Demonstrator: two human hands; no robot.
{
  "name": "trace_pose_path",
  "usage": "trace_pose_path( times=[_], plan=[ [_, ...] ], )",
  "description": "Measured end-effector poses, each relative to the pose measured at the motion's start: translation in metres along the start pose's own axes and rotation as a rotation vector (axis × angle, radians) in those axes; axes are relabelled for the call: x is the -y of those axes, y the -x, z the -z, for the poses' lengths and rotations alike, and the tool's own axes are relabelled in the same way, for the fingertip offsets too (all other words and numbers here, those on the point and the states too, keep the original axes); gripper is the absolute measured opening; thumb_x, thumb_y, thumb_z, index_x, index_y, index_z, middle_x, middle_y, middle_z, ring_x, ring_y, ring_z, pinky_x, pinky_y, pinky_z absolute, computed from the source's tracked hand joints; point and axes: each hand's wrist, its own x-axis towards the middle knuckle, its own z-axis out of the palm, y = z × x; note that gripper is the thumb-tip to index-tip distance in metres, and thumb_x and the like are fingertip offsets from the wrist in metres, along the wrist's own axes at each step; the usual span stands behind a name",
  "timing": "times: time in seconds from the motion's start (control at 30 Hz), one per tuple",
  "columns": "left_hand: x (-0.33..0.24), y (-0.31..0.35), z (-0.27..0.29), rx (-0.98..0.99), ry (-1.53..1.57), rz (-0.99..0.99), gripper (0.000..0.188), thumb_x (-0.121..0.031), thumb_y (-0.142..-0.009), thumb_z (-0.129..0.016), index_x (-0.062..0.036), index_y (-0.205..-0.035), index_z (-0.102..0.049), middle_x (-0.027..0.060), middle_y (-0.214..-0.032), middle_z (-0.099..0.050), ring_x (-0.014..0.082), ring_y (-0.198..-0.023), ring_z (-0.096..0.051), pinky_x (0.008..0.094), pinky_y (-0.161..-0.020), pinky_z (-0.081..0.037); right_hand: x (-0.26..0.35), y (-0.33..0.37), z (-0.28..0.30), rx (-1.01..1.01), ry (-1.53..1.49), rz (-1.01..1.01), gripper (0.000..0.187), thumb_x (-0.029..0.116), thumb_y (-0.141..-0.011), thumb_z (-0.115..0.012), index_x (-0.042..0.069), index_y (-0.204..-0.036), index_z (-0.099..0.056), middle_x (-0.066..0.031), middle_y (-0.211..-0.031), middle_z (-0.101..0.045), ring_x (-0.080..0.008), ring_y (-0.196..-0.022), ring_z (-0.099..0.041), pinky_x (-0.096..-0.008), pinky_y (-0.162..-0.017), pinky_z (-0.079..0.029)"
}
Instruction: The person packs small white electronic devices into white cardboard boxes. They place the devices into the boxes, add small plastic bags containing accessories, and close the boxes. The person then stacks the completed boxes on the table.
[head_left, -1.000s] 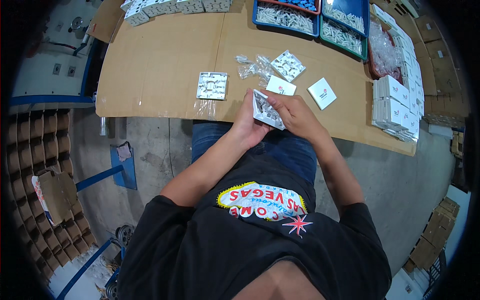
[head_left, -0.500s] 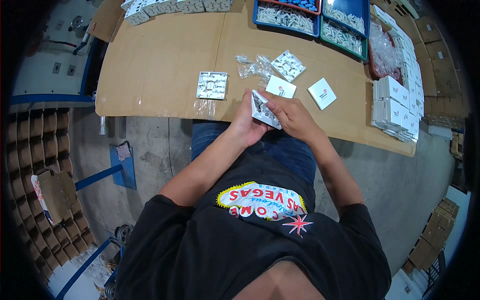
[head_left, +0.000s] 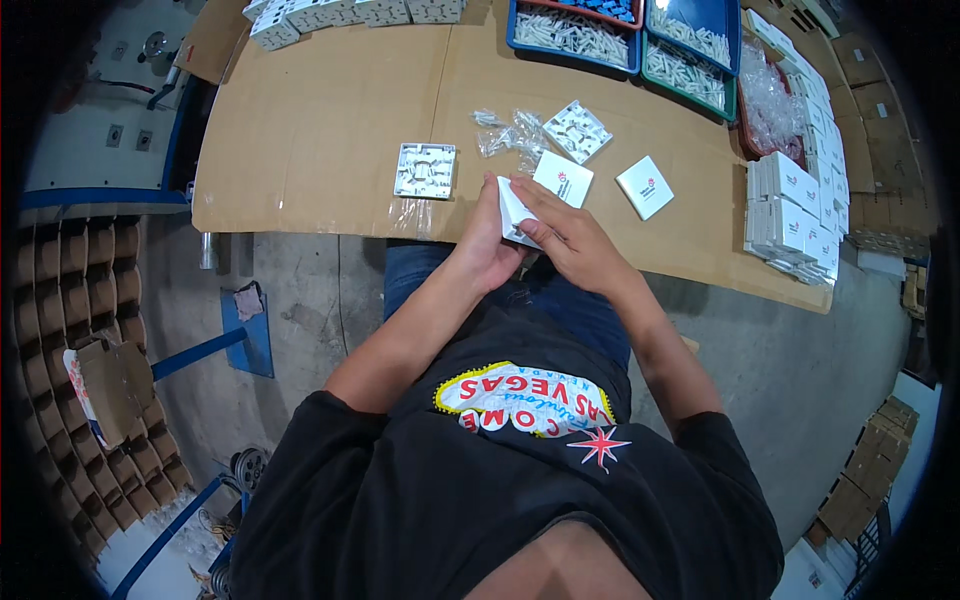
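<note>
Both hands hold a small white square box (head_left: 514,212) at the near edge of a cardboard-covered table (head_left: 320,130). My left hand (head_left: 488,248) grips it from below and the left. My right hand (head_left: 567,232) lies over its right side with the fingers across the top. A white square plate (head_left: 425,170) with cut-outs lies on the table to the left. Two white square boxes (head_left: 562,178) (head_left: 645,186) with small red marks lie just beyond and to the right, and another white plate (head_left: 577,130) lies behind them beside crumpled clear plastic bags (head_left: 508,133).
Blue and green trays (head_left: 600,28) of white parts stand at the table's far side. Stacks of white boxes (head_left: 795,215) fill the right edge, more at the far left (head_left: 330,14). A divided cardboard crate (head_left: 90,330) and a blue frame (head_left: 240,335) stand on the floor at left.
The white box in my hands has turned slightly, and my right fingers have shifted over its top. Nothing on the table has moved.
</note>
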Motion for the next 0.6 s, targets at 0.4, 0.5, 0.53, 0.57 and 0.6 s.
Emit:
trace_pose_path(
  times=[0.4,0.5,0.53,0.57,0.6],
  plan=[
    [-0.007,0.008,-0.014,-0.020,-0.020,-0.056,0.067,-0.061,-0.107,-0.031,-0.0082,-0.145,-0.048,0.0128,-0.133,-0.062,0.0255,-0.121,-0.062,0.0418,-0.099,-0.053,0.004,0.002,-0.003,0.012,0.114,0.066,0.068,0.036,-0.096,-0.066,0.012,-0.156,-0.042,-0.0122,-0.166,-0.030,-0.0335,-0.156,-0.019,-0.0501,-0.125,-0.017],
    [-0.008,0.010,-0.020,0.051,-0.020,-0.115,0.065,-0.058,-0.107,-0.036,-0.0067,-0.144,-0.049,0.0117,-0.130,-0.064,0.0245,-0.117,-0.064,0.0389,-0.096,-0.054,0.000,0.002,0.003,-0.051,0.090,0.085,0.075,0.034,-0.090,-0.074,0.016,-0.156,-0.044,-0.0136,-0.168,-0.026,-0.0345,-0.157,-0.016,-0.0508,-0.125,-0.016],
    [-0.008,0.008,-0.019,0.083,-0.036,-0.151,0.063,-0.056,-0.107,-0.039,-0.0058,-0.144,-0.050,0.0113,-0.129,-0.064,0.0237,-0.115,-0.065,0.0376,-0.095,-0.054,0.001,0.003,0.004,-0.103,0.065,0.099,0.077,0.032,-0.087,-0.077,0.017,-0.155,-0.045,-0.0148,-0.168,-0.024,-0.0353,-0.157,-0.015,-0.0506,-0.125,-0.015],
    [-0.008,0.007,-0.019,0.115,-0.052,-0.187,0.061,-0.054,-0.107,-0.043,-0.0050,-0.143,-0.050,0.0110,-0.129,-0.064,0.0229,-0.114,-0.066,0.0364,-0.095,-0.055,0.002,0.003,0.005,-0.156,0.040,0.113,0.080,0.030,-0.084,-0.080,0.018,-0.155,-0.045,-0.0160,-0.169,-0.022,-0.0361,-0.157,-0.014,-0.0503,-0.125,-0.015],
    [-0.009,0.008,-0.019,0.125,-0.113,-0.204,0.055,-0.047,-0.107,-0.048,-0.0048,-0.142,-0.051,0.0104,-0.127,-0.065,0.0212,-0.114,-0.065,0.0356,-0.095,-0.054,0.007,0.002,0.007,-0.202,0.055,0.140,0.083,0.026,-0.082,-0.082,0.016,-0.155,-0.045,-0.0166,-0.169,-0.023,-0.0359,-0.157,-0.016,-0.0495,-0.124,-0.017]
  ],
)
